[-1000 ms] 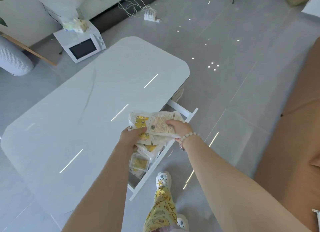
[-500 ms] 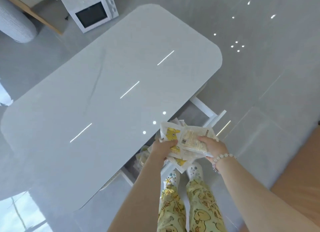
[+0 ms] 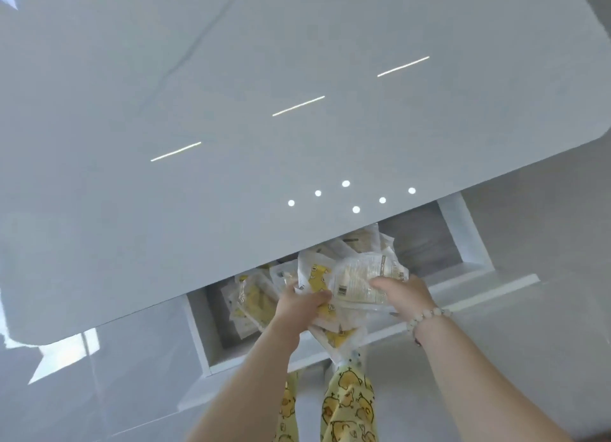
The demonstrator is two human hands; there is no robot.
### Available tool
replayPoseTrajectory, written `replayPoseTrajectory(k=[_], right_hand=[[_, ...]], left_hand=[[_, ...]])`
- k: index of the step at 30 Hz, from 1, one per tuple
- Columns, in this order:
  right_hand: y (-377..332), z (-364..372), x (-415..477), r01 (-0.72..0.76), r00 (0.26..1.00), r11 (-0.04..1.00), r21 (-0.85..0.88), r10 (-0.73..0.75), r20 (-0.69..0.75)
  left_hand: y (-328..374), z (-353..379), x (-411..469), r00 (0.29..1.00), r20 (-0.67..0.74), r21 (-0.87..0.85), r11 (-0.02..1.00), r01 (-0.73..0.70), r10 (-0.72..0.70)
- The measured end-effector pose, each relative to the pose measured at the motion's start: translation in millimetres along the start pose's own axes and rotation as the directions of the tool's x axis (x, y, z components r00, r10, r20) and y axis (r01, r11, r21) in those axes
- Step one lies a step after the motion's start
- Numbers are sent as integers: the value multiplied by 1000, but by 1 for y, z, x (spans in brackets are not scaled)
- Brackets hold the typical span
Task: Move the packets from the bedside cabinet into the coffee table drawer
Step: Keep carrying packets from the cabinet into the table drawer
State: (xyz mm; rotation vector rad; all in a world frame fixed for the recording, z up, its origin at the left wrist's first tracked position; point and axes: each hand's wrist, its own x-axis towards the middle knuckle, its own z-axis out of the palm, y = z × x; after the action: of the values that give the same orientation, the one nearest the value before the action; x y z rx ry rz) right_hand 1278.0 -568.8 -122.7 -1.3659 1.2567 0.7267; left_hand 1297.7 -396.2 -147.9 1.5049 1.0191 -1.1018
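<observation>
Nearest the camera, the duck-print trousers [image 3: 347, 405] are standing right against the open drawer [image 3: 489, 288]. Just beyond them, both forearms are reaching over its near rim. The left hand [image 3: 299, 304] and right hand [image 3: 401, 291], the latter wearing a bead bracelet [image 3: 426, 316], are together gripping one crumpled bundle [image 3: 360, 276] of packets. The left thumb is curling over the bundle's left edge, and the right fingers [image 3: 383, 281] are pinching its right side. The bundle is hanging over the middle of the drawer, not yet let go. To its left, more packets [image 3: 253, 301] are already lying inside, while the right part is showing bare bottom. Farther off, the glossy tabletop [image 3: 231, 111] is overhanging the far half of the drawer. Judging by this, the task is running late: some packets are stowed, and this bundle is waiting to be dropped. Whether any are remaining at the cabinet cannot be told. Against the earlier frame, the head is leaning in much closer, so the tabletop is filling the view and the microwave is out of sight. The bundle is sitting lower and deeper over the drawer.
</observation>
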Motion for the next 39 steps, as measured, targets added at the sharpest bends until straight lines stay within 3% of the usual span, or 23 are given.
replayPoseTrajectory(k=[11, 14, 19, 24, 29, 31, 35, 39], right_hand=[[2, 24, 135, 95, 994, 963, -251, -106, -31], [4, 30, 152, 92, 984, 938, -334, -137, -112], [9, 33, 158, 107, 947, 852, -512, -245, -209], [7, 33, 153, 78, 927, 814, -576, -272, -259], [11, 39, 143, 46, 887, 655, -754, -374, -271], [13, 43, 132, 53, 874, 603, -796, -414, -255], [14, 43, 87, 155, 855, 436, -887, -509, -101], [-4, 41, 13, 294, 829, 356, -887, -557, 51]], left_hand=[[4, 35, 120, 991, -76, 106, 989, -104, 112], [7, 38, 130, 981, -120, 112, 984, -136, 150], [11, 52, 120, 928, -196, 381, 897, -226, 317], [11, 51, 120, 887, -217, 481, 836, -265, 407], [6, 42, 120, 870, -259, 653, 739, -162, 420], [4, 41, 117, 842, -280, 717, 684, -136, 461], [-1, 30, 88, 836, -272, 716, 681, -156, 477], [7, -8, 27, 867, -96, 768, 590, -248, 489]])
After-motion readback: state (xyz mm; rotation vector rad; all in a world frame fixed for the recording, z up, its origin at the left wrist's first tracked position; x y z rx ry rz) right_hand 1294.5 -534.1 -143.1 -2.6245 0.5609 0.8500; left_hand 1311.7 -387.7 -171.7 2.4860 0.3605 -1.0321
